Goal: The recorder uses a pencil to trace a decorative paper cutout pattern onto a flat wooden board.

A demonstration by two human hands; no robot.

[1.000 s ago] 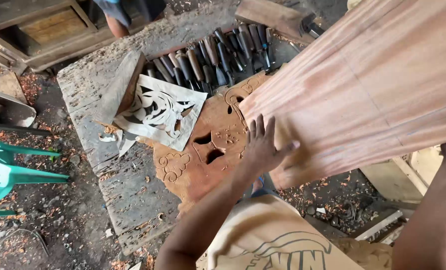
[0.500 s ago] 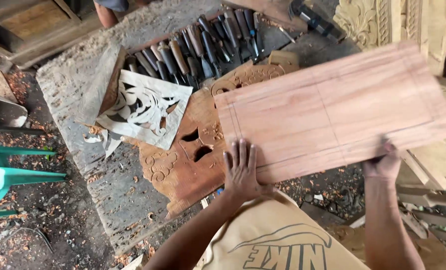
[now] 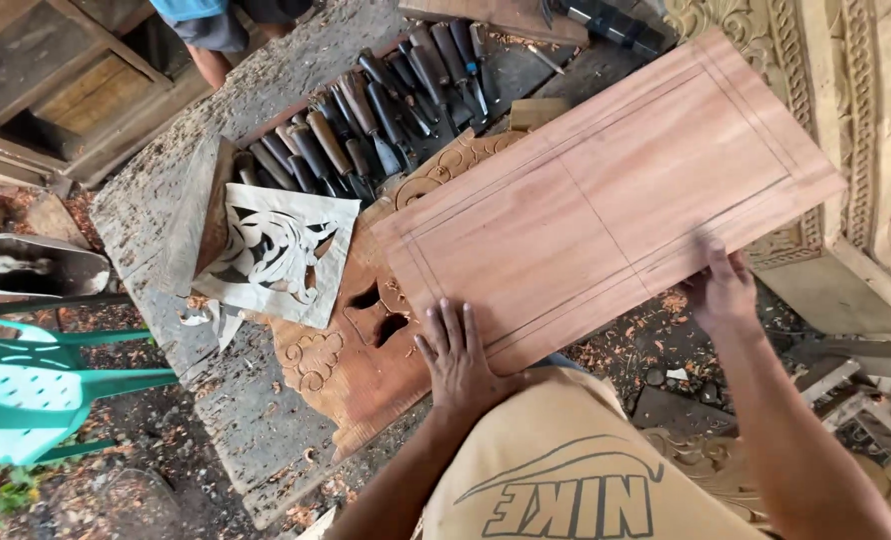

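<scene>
The left hand (image 3: 458,358) lies flat with fingers spread on the near edge of the board (image 3: 606,195), a pale plank marked with pencil lines, and the right hand (image 3: 723,290) grips its near right edge with fingers curled over it. The board rests across a carved panel (image 3: 351,365) on the bench (image 3: 146,215), its far end reaching toward a carved frame (image 3: 846,120). Beside it lie a paper stencil (image 3: 278,252) and a row of chisels (image 3: 386,115); a green chair (image 3: 36,390) stands at the left.
</scene>
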